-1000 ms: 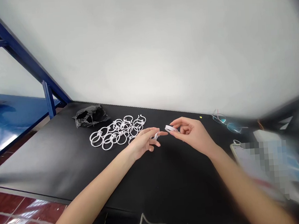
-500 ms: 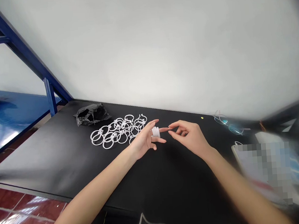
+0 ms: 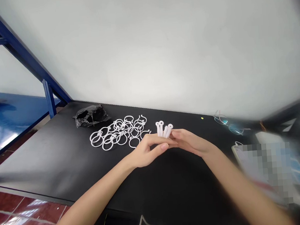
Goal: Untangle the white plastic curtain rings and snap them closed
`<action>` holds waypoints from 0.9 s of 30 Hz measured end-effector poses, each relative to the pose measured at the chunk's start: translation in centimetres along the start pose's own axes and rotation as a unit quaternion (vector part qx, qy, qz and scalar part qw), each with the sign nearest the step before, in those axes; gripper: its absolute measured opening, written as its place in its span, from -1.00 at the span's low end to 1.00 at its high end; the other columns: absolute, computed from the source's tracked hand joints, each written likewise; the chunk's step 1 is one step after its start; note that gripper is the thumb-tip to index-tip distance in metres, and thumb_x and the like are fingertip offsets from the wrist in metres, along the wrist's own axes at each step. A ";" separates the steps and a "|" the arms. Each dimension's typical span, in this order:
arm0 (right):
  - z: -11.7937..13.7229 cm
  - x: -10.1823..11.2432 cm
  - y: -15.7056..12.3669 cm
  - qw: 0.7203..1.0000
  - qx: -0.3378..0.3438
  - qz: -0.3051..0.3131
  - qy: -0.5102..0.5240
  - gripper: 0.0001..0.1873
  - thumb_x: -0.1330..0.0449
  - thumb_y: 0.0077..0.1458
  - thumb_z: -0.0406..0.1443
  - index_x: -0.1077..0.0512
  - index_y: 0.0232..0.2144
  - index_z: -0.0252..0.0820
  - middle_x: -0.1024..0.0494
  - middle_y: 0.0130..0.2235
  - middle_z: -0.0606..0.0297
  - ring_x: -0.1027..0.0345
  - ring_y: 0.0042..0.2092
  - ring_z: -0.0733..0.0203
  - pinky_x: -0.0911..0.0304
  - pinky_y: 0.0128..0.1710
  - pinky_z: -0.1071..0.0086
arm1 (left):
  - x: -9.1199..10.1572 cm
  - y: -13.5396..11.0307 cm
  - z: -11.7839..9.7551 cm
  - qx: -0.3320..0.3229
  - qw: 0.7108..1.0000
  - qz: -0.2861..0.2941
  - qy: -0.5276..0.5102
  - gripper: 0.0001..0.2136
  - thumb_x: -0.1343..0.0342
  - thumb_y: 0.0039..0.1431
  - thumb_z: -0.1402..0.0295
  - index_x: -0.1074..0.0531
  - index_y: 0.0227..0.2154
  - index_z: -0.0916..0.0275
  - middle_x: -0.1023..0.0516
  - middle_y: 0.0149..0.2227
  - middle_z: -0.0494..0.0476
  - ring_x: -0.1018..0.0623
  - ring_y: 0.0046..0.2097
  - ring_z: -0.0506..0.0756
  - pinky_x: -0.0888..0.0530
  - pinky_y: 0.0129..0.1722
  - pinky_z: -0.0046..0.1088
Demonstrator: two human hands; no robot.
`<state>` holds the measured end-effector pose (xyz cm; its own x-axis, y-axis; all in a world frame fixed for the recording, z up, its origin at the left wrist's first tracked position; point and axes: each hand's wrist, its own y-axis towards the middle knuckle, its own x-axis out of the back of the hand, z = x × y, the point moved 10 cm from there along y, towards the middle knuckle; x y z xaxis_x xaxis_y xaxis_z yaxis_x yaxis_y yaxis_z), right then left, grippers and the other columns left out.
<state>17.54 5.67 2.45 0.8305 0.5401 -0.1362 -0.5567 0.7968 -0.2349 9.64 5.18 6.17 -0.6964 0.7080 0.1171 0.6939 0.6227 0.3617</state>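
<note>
My left hand [image 3: 146, 150] is over the black table with its fingers pointing right, holding several white rings [image 3: 164, 129] whose small eyelets stick up above the fingers. Their loops are hidden by the hand. My right hand [image 3: 190, 140] meets the left fingertips, its thumb beside the eyelets. Its other fingers are mostly behind the left hand, so its grip is hidden. Left of my hands lies a loose pile of thin white open rings [image 3: 120, 131] with small eyelets.
A crumpled black plastic bag [image 3: 91, 116] lies behind the ring pile on the black table [image 3: 52, 150]. Eyeglasses [image 3: 228, 124] and a phone-like device [image 3: 243, 164] are at the right. A blue metal frame [image 3: 25, 52] rises at the left, against a pale wall [image 3: 161, 50].
The left hand has turned over, bringing the eyelets of its rings upward. The right hand has moved from pinching the left fingertip to lying against the left fingers and rings.
</note>
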 end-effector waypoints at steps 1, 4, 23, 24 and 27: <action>0.3 -0.2 0.0 1.000 0.014 0.005 -0.009 -0.60 -0.24 0.11 -0.02 -0.53 -0.19 -0.23 -0.58 -0.18 0.17 -0.44 -0.08 0.09 -0.29 0.04 0.16 | -0.3 -0.1 -0.3 -0.012 1.000 0.009 0.007 -0.53 0.07 0.30 0.03 -0.60 -0.18 0.29 -0.63 -0.22 0.26 -0.56 -0.12 0.20 -0.45 -0.03 -0.24; 1.0 -0.2 0.0 0.998 0.046 -0.017 -0.024 -0.63 -0.33 0.05 -0.15 -0.52 -0.12 -0.20 -0.57 -0.12 0.17 -0.42 -0.05 0.08 -0.28 0.03 0.18 | -0.7 -0.1 -0.5 -0.007 0.999 0.015 -0.037 -0.43 0.12 0.27 -0.08 -0.62 -0.26 0.32 -0.63 -0.28 0.28 -0.55 -0.11 0.25 -0.41 0.02 -0.16; 0.9 -0.8 0.1 0.971 0.114 -0.149 0.146 -0.71 -0.45 -0.16 -0.30 -0.37 -0.52 -0.22 -0.40 -0.56 0.48 -0.22 -0.62 0.47 -0.17 -0.68 0.57 | 1.0 -0.3 2.3 0.089 0.946 -0.113 -0.289 -0.57 -0.25 0.07 0.37 -0.01 -0.59 0.25 -0.34 -0.53 -0.10 -0.42 -0.63 -0.12 -0.31 -0.60 -0.61; 0.8 -0.8 0.0 0.971 0.115 -0.151 0.145 -0.71 -0.45 -0.16 -0.31 -0.37 -0.53 -0.22 -0.42 -0.54 0.47 -0.24 -0.61 0.47 -0.20 -0.67 0.56 | 1.3 -0.3 2.3 0.086 0.948 -0.126 -0.281 -0.61 -0.24 0.08 0.38 -0.05 -0.53 0.24 -0.38 -0.48 -0.09 -0.43 -0.61 -0.12 -0.31 -0.61 -0.61; 0.5 -1.0 0.2 0.975 0.110 -0.136 0.137 -0.74 -0.45 -0.18 -0.36 -0.40 -0.54 -0.23 -0.46 -0.53 0.44 -0.32 -0.58 0.44 -0.29 -0.60 0.55 | 2.0 -0.4 2.4 0.090 0.958 -0.153 -0.223 -0.75 -0.18 0.13 0.37 -0.16 -0.28 0.17 -0.43 -0.36 -0.07 -0.44 -0.55 -0.10 -0.35 -0.61 -0.61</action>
<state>16.62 5.40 3.06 0.9052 0.2310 -0.3568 -0.2798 0.9557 -0.0911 8.45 7.16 4.04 -0.7529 0.5292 -0.3913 0.5174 0.8434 0.1451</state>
